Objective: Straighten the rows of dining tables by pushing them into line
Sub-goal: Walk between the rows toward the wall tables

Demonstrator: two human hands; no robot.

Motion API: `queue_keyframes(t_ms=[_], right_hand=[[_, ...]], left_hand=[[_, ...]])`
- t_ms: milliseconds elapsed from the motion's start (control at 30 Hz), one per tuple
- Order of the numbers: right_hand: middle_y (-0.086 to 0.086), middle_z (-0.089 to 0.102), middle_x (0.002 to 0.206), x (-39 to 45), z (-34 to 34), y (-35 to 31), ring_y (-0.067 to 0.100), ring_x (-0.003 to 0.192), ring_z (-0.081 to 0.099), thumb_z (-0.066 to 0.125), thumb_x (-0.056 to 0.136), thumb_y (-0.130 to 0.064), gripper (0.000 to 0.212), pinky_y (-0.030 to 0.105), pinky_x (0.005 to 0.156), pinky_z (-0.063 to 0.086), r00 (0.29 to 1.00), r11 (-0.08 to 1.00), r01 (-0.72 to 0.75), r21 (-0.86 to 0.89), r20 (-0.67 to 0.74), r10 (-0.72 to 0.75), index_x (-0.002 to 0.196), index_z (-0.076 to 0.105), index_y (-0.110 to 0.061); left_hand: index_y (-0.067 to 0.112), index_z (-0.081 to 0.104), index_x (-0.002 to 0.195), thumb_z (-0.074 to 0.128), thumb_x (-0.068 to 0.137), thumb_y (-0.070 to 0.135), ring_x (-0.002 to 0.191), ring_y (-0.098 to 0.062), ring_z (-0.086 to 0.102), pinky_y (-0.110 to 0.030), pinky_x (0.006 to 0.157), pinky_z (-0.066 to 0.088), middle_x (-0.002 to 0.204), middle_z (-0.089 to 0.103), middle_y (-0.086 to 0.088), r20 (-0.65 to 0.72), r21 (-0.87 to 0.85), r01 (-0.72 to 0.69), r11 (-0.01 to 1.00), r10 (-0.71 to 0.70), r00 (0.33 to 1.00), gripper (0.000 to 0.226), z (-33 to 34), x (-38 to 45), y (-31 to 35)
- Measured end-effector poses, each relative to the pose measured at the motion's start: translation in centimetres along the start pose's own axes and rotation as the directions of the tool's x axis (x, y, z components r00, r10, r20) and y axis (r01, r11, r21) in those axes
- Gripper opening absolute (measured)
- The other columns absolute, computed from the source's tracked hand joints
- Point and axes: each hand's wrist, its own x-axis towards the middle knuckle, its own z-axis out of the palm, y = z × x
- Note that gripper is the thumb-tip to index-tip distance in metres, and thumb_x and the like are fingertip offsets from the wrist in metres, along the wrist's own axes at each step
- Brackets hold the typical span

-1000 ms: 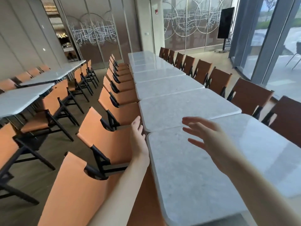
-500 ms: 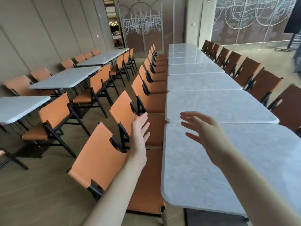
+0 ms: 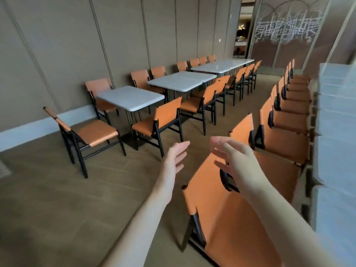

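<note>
A row of white marble-topped dining tables runs along the left wall: a single near table [image 3: 131,97], a wider middle table [image 3: 181,81] set apart from it, and a far table run [image 3: 221,66]. The long row of joined tables [image 3: 336,147] shows as a blurred strip at the right edge. My left hand [image 3: 175,157] and my right hand [image 3: 237,158] are raised in mid-air with fingers spread, holding nothing and touching nothing, above the floor and the nearest orange chair [image 3: 217,205].
Orange chairs with black frames line both rows; one chair [image 3: 88,132] stands turned away from the near table by the wall. A chair line [image 3: 285,120] backs onto the aisle at right. Brown floor [image 3: 57,209] lies between the rows.
The view has swung left, away from the long joined row toward the wall-side row. Both hands have left the tabletop area and now hover over the aisle.
</note>
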Motion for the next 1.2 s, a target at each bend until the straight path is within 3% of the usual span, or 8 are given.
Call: queue_keyframes(t_ms=[133,233,333,433,667,833,1000,1200], right_hand=[[-0.007,0.074,0.112,5.6,10.7,0.4,0.006,0.110,0.068,0.054,0.103,-0.021,0.023,0.031,0.093,0.053,0.998,0.999,0.000,0.045,0.064,-0.003,0.107,0.075,-0.026],[-0.010,0.074,0.113,9.3,16.9,0.2,0.005,0.110,0.068,0.055,0.103,-0.023,0.021,0.028,0.088,0.052,0.995,0.998,0.008,0.057,0.103,-0.014,0.107,0.075,-0.028],[-0.011,0.075,0.109,12.5,21.1,-0.2,0.003,0.105,0.069,0.054,0.103,-0.023,0.021,0.025,0.084,0.049,0.992,0.997,0.017,0.075,0.120,-0.026,0.108,0.075,-0.026],[-0.007,0.075,0.112,16.1,23.4,-0.4,0.007,0.109,0.069,0.056,0.102,-0.024,0.020,0.029,0.090,0.053,0.992,0.998,0.031,0.063,0.117,-0.038,0.111,0.074,-0.026],[-0.008,0.072,0.121,26.1,25.3,-0.7,0.012,0.117,0.065,0.054,0.103,-0.020,0.023,0.037,0.102,0.052,0.997,0.999,0.030,0.045,0.066,-0.033,0.115,0.073,-0.025],[-0.009,0.070,0.121,35.5,25.7,-1.8,0.012,0.120,0.063,0.052,0.103,-0.018,0.024,0.037,0.103,0.050,0.996,0.996,0.075,0.038,0.052,-0.077,0.116,0.071,-0.023],[-0.003,0.069,0.124,45.1,25.9,-2.5,0.015,0.120,0.063,0.053,0.103,-0.020,0.024,0.041,0.104,0.051,0.997,0.994,0.077,0.075,0.013,-0.078,0.114,0.072,-0.025],[-0.001,0.068,0.126,54.1,26.7,-2.9,0.016,0.120,0.062,0.053,0.103,-0.020,0.022,0.047,0.108,0.049,0.999,0.997,0.048,0.061,-0.004,-0.047,0.112,0.073,-0.027]], left_hand=[[0.040,0.067,0.114,0.032,0.106,0.037,0.128,-0.002,0.054,-0.042,0.118,0.036,0.138,0.060,0.015,-0.037,0.007,0.012,1.000,-0.012,0.999,0.036,-9.2,4.8,1.7],[0.042,0.070,0.113,0.042,0.093,0.047,0.126,0.001,0.055,-0.039,0.117,0.037,0.136,0.061,0.017,-0.066,0.004,0.015,1.000,-0.015,0.998,0.035,-15.1,7.9,3.1],[0.039,0.070,0.115,0.045,0.083,0.051,0.124,0.001,0.057,-0.039,0.116,0.038,0.135,0.062,0.018,-0.094,-0.010,0.026,1.000,-0.027,0.995,0.042,-19.5,11.0,4.0],[0.037,0.070,0.117,0.045,0.080,0.050,0.124,0.001,0.058,-0.038,0.115,0.040,0.131,0.064,0.020,-0.068,0.003,0.036,0.999,-0.036,0.997,0.046,-22.0,14.5,4.2],[0.035,0.066,0.123,0.038,0.106,0.032,0.127,-0.002,0.056,-0.040,0.116,0.039,0.134,0.063,0.019,-0.027,0.026,0.040,0.999,-0.039,0.999,0.033,-23.5,25.3,3.5],[0.039,0.067,0.121,0.040,0.104,0.039,0.124,0.002,0.057,-0.034,0.111,0.042,0.130,0.064,0.023,0.041,0.088,-0.017,0.996,0.014,0.999,0.031,-23.0,35.6,3.9],[0.040,0.067,0.120,0.044,0.084,0.053,0.123,0.002,0.058,-0.030,0.106,0.044,0.130,0.065,0.021,0.083,0.107,-0.064,0.992,0.056,0.995,0.045,-21.6,45.8,5.8],[0.042,0.066,0.117,0.048,0.093,0.049,0.126,0.000,0.057,-0.027,0.101,0.044,0.132,0.063,0.021,0.092,0.108,-0.099,0.989,0.089,0.992,0.031,-21.2,55.3,6.6]])
